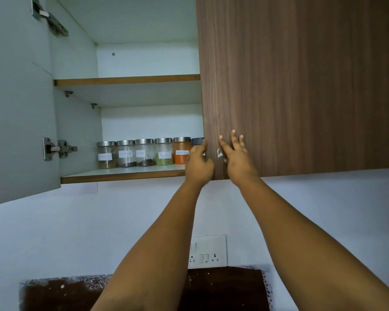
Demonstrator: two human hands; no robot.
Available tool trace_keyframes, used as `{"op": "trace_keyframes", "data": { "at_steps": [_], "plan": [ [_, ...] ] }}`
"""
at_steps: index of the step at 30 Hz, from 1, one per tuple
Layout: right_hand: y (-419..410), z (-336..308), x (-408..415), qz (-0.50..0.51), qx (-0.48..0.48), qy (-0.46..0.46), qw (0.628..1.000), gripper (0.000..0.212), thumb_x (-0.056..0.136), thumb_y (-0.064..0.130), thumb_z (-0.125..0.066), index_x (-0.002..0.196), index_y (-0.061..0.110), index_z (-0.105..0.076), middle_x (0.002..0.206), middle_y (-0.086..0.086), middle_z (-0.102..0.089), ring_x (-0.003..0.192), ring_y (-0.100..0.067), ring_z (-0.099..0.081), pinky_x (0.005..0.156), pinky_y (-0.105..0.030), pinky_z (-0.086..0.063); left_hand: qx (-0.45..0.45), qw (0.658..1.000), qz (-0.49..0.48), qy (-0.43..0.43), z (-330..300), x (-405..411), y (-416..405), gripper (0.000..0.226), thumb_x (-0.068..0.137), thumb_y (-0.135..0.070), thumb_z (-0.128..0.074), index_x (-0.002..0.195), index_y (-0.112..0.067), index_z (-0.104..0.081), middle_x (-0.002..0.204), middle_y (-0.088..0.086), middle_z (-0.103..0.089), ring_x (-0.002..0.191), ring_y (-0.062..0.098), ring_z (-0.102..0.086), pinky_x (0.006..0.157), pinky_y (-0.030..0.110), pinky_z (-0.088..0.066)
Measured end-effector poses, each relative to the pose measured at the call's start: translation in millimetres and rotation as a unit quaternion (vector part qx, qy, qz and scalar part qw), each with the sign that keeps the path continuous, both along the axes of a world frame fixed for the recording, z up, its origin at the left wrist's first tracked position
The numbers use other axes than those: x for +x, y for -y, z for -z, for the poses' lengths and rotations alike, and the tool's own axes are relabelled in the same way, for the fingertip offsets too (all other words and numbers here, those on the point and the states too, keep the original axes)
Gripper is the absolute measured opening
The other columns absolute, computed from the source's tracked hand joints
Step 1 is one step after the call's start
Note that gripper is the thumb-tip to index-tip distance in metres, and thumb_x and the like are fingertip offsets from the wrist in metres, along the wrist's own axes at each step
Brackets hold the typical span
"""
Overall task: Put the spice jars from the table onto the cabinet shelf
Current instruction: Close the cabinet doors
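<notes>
Several glass spice jars with silver lids and white labels stand in a row on the lower cabinet shelf, from a brown-filled jar on the left to an orange-filled jar on the right. My left hand is curled round a dark-lidded jar at the right end of the row. My hand and the door edge hide most of this jar. My right hand rests with straight fingers on the closed wooden door.
The left cabinet door stands swung open, hinges showing. The upper shelf carries nothing visible. Below on the wall is a white socket plate, and a dark speckled countertop lies at the bottom.
</notes>
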State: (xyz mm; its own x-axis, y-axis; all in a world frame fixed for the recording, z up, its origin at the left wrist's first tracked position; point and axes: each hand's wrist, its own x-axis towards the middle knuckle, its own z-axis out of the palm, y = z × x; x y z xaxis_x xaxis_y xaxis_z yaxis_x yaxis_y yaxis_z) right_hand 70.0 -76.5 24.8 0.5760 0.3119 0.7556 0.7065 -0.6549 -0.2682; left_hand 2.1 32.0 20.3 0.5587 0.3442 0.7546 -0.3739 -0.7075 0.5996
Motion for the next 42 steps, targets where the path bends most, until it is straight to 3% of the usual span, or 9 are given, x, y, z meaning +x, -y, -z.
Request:
{"op": "trace_keyframes", "data": {
  "at_steps": [8, 11, 13, 15, 25, 30, 36, 40, 42],
  "plan": [
    [-1.9, -12.7, -46.7, 0.065, -0.061, -0.091, 0.992, 0.090, 0.091, -0.008, -0.053, 0.156, 0.031, -0.005, 0.162, -0.001, 0.015, 0.150, -0.030, 0.008, 0.119, -0.047, -0.015, 0.070, 0.995, 0.039, -0.066, -10.1, -35.3, -15.4, 0.066, 0.090, -0.017, -0.054, 0.151, -0.026, -0.031, 0.146, 0.006, -0.044, 0.133, 0.029, -0.043, 0.103, 0.048, -0.047],
    [-8.2, -6.5, -90.9, 0.046, -0.007, -0.046, 0.998, 0.064, 0.095, 0.008, -0.055, 0.152, 0.022, -0.029, 0.161, -0.008, -0.020, 0.146, -0.032, -0.020, 0.118, -0.044, -0.023, 0.051, 0.999, 0.006, 0.001, -0.6, -80.8, -5.1, 0.071, 0.087, -0.022, -0.052, 0.153, -0.021, -0.026, 0.151, 0.007, -0.038, 0.142, 0.026, -0.030, 0.113, 0.049, -0.033],
    [-15.1, 1.1, -133.4, 0.012, 0.060, 0.013, 0.998, 0.042, 0.095, 0.018, -0.054, 0.137, 0.018, -0.050, 0.143, -0.007, -0.049, 0.131, -0.029, -0.042, 0.109, -0.040, -0.038, 0.037, 0.997, -0.028, 0.059, 7.3, -120.4, 6.3, 0.068, 0.089, -0.023, -0.053, 0.152, -0.019, -0.027, 0.150, 0.007, -0.040, 0.141, 0.025, -0.029, 0.115, 0.047, -0.030],
    [-21.9, 6.6, -182.5, -0.010, 0.102, 0.058, 0.993, 0.032, 0.094, 0.021, -0.052, 0.125, 0.017, -0.057, 0.128, -0.004, -0.057, 0.121, -0.026, -0.047, 0.098, -0.039, -0.045, 0.041, 0.990, -0.068, 0.118, 14.6, -165.5, 15.0, 0.063, 0.091, -0.022, -0.052, 0.150, -0.018, -0.031, 0.149, 0.005, -0.041, 0.140, 0.022, -0.030, 0.116, 0.041, -0.028],
    [-50.4, 15.0, -407.1, -0.170, 0.185, 0.158, 0.955, 0.033, 0.093, 0.031, -0.057, 0.123, 0.018, -0.058, 0.129, -0.004, -0.053, 0.119, -0.023, -0.046, 0.096, -0.038, -0.042, 0.007, 0.922, -0.256, 0.289, 25.9, -395.4, 12.2, 0.050, 0.091, -0.011, -0.051, 0.140, -0.017, -0.046, 0.140, -0.002, -0.051, 0.130, 0.010, -0.038, 0.102, 0.009, -0.029],
    [-89.0, 16.6, -476.2, -0.244, 0.160, 0.142, 0.946, 0.035, 0.094, 0.035, -0.054, 0.126, 0.019, -0.055, 0.129, -0.002, -0.050, 0.120, -0.021, -0.045, 0.099, -0.039, -0.042, 0.038, 0.881, -0.357, 0.309, 20.6, -472.9, -22.9, 0.050, 0.089, -0.010, -0.048, 0.139, -0.013, -0.046, 0.146, 0.002, -0.046, 0.139, 0.017, -0.035, 0.118, 0.043, -0.025],
    [-142.9, 17.4, -521.3, -0.293, 0.135, 0.123, 0.939, 0.041, 0.093, 0.039, -0.056, 0.127, 0.016, -0.054, 0.129, -0.005, -0.049, 0.121, -0.024, -0.044, 0.101, -0.041, -0.041, -0.022, 0.867, -0.428, 0.254, 24.9, -522.6, -80.9, 0.052, 0.093, -0.018, -0.046, 0.144, -0.013, -0.038, 0.156, 0.006, -0.029, 0.145, 0.026, -0.022, 0.118, 0.053, -0.018],
    [-183.5, 17.7, -536.5, -0.303, 0.132, 0.065, 0.942, 0.051, 0.094, 0.049, -0.051, 0.133, 0.017, -0.048, 0.133, -0.004, -0.046, 0.124, -0.023, -0.042, 0.101, -0.040, -0.042, -0.094, 0.895, -0.407, 0.157, 31.1, -538.6, -126.1, 0.061, 0.100, -0.033, -0.040, 0.152, -0.008, -0.020, 0.162, 0.012, -0.010, 0.149, 0.033, -0.005, 0.120, 0.053, -0.008],
    [-197.7, 22.5, -543.9, -0.308, 0.128, 0.046, 0.941, 0.055, 0.094, 0.052, -0.050, 0.136, 0.017, -0.045, 0.136, -0.005, -0.045, 0.126, -0.023, -0.041, 0.102, -0.039, -0.040, -0.143, 0.917, -0.347, 0.137, 34.4, -544.7, -142.4, 0.061, 0.103, -0.040, -0.032, 0.153, -0.008, -0.019, 0.159, 0.011, -0.022, 0.148, 0.032, -0.016, 0.120, 0.048, -0.015]
  ]
}}
